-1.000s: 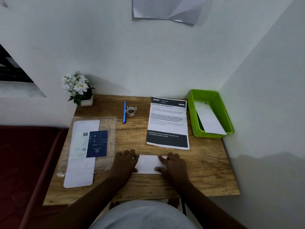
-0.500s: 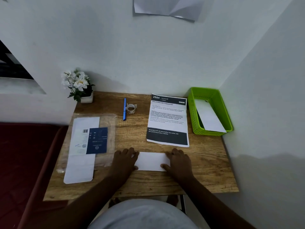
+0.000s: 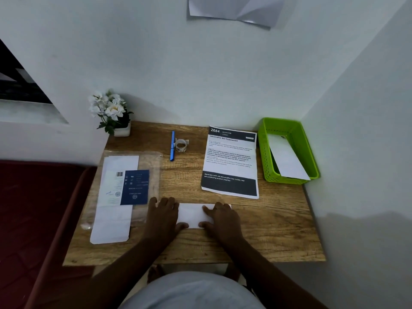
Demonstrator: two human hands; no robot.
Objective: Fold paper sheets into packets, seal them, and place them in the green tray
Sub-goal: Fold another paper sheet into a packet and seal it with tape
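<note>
Nearest the body, both hands lie palm-down w/ fingers spread on a small folded white paper sheet (image 3: 192, 215) at the front-centre of the wooden table (image 3: 278, 230). Left hand (image 3: 163, 216) covers its left end, right hand (image 3: 223, 219) its right end; neither grips, both press flat. Left of them: a clear plastic sleeve holding white sheets and a dark blue card (image 3: 121, 192) (barcode visible, text too small to read). Further back, centre-right, a printed black-and-white instruction page (image 3: 230, 161). Far right, a green plastic tray (image 3: 267, 157) w/ one white packet (image 3: 287, 159) leaning inside. Beyond, a blue pen (image 3: 172, 145) just beside a small roll of stickers (image 3: 181, 145), and a white-flowered plant in a white pot (image 3: 112, 112) at the back-left corner.
</note>
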